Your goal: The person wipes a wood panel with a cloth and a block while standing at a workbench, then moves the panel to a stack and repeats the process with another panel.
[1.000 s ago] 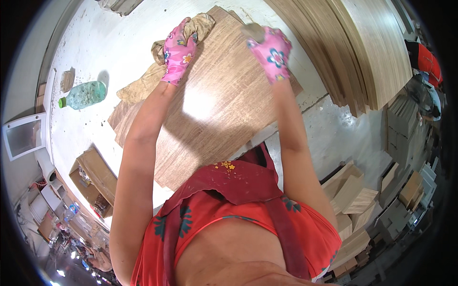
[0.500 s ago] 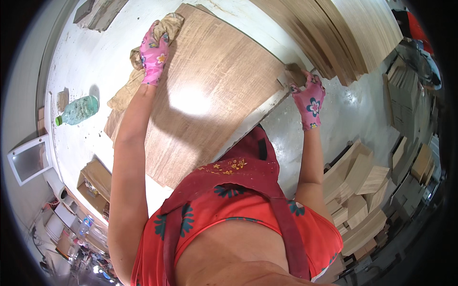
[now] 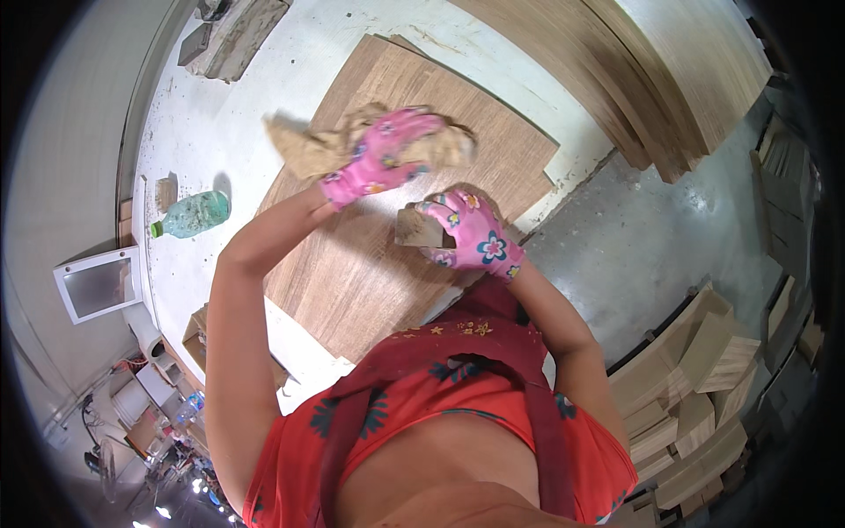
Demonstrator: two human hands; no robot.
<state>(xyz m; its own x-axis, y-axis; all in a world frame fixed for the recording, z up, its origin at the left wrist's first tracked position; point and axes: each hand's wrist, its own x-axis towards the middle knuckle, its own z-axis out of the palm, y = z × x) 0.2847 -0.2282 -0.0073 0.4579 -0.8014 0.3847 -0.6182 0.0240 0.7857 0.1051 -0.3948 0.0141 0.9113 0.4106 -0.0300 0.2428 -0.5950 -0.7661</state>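
Observation:
Both my hands wear pink flowered gloves and are over a wood-grain panel [image 3: 321,286] on a white tabletop. My left hand [image 3: 383,158] is closed on a crumpled tan cloth [image 3: 312,153] over the panel's middle; the cloth is blurred by motion, with a loose end trailing left. Just nearer and to the right, my right hand [image 3: 480,236] grips a small brown block [image 3: 417,229] by its right end. I cannot tell whether the block touches the panel. Another board's edge shows behind the panel's far corner.
Long wood-grain boards [image 3: 607,84] lie stacked at the far right. A greenish plastic bottle [image 3: 198,215] lies on its side at left, near a white-framed piece [image 3: 99,286]. Rough blocks [image 3: 233,44] sit far left. Wood offcuts [image 3: 682,387] are piled at lower right.
My left hand has swept the cloth rightward and nearer across the panel. My right hand has come left from the panel's right corner with the block, over the panel.

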